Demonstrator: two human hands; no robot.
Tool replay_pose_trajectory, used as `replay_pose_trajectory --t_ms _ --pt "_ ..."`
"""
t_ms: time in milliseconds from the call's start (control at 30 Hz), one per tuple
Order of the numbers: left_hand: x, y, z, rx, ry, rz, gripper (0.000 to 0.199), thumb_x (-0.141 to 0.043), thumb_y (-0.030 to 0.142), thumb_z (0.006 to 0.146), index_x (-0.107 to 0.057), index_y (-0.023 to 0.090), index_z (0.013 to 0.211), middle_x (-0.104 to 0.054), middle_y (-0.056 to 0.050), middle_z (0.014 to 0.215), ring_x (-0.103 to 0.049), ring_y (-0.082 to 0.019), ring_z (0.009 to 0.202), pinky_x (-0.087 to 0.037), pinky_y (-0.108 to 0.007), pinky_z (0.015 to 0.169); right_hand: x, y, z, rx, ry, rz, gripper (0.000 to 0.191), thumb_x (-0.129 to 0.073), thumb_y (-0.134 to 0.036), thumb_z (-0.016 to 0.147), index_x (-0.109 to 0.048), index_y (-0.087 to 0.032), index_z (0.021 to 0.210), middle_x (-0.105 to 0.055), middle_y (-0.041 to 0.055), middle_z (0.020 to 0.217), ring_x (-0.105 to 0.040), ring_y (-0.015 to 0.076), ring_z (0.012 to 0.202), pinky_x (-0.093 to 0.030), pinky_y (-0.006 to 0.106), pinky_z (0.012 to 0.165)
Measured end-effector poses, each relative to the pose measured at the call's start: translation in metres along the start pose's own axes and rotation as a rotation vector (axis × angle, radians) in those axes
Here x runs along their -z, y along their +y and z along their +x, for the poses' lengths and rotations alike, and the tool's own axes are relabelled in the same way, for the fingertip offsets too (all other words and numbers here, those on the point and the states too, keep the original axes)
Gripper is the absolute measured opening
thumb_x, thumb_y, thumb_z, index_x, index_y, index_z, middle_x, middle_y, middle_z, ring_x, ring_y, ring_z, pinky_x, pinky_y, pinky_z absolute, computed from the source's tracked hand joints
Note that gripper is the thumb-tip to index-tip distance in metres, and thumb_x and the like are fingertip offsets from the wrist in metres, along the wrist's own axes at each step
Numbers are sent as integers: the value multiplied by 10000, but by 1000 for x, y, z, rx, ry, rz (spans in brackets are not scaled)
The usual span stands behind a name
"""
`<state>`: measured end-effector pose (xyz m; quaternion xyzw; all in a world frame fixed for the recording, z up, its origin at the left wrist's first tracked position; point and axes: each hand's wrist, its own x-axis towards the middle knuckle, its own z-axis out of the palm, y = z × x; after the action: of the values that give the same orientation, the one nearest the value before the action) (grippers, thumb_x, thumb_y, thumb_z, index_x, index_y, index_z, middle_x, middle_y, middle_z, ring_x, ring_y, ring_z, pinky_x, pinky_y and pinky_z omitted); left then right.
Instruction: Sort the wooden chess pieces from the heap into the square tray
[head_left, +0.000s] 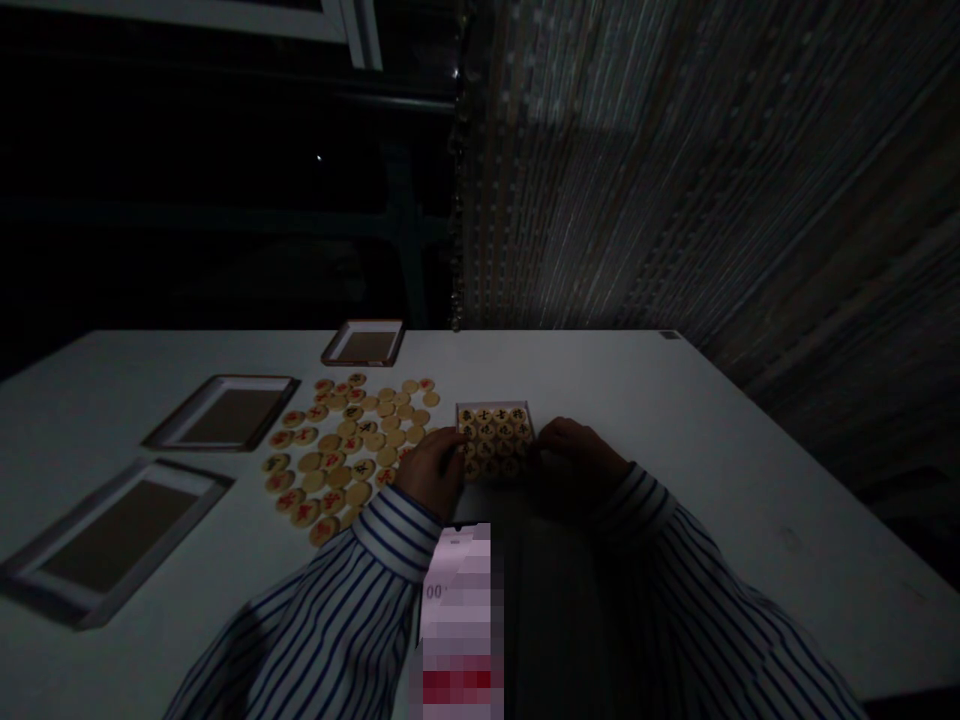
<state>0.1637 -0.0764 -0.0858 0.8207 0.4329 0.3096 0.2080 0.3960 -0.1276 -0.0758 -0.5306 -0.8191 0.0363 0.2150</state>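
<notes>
A small shallow box (493, 405) sits in front of me on the table, with rows of round Chinese chess pieces (495, 440) in it, their black characters facing up. At its left edge is my left hand (433, 468), thumb and fingers closed on the side wall. My right hand (583, 452) is at the opposite edge, its bent fingers closed against the box's right side; shadow hides part of the grip. Left of the box lies a loose spread of more chess pieces (346, 428), some showing red or black characters, others blank side up.
Three shallow open trays stand on the white table (720, 520): a near-left one (112, 607), a middle one (225, 447) and a far one (364, 363). A lit phone (457, 600) is below my left wrist. A string curtain (600, 180) hangs behind the table; the room is dim.
</notes>
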Motion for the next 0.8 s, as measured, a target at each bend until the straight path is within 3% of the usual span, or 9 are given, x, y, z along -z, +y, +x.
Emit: replay_pose_trajectory --t_ms 167,400,667,800 --pt "1 0 0 -25 1 10 261 -441 130 723 -597 171 928 -626 -68 996 -566 -179 954 -456 -360 859 2 -1 0 14 -61 -1 191 -613 -280 656 -625 -197 827 -570 58 818 -511 152 730 -385 277 631" --pt "-2 -2 0 -15 33 19 243 -440 140 724 -604 178 900 -631 -65 974 -572 -178 936 -460 -356 849 2 -5 1 -23 -38 -19 177 -614 -264 643 -632 -192 804 -577 60 803 -513 148 707 -384 271 616" --pt "2 3 -1 13 4 5 249 -467 165 723 -595 171 935 -624 -67 994 -564 -180 958 -458 -346 854 13 -5 2 -64 13 -2 270 -570 -320 689 -583 -165 910 -573 58 773 -510 152 677 -394 284 602" --pt "3 5 0 39 -7 34 254 -472 161 719 -596 156 941 -623 -79 996 -565 -189 955 -455 -351 854 8 1 1 -140 62 -16 323 -479 -243 730 -530 -142 1032 -604 77 821 -544 159 690 -432 305 636"
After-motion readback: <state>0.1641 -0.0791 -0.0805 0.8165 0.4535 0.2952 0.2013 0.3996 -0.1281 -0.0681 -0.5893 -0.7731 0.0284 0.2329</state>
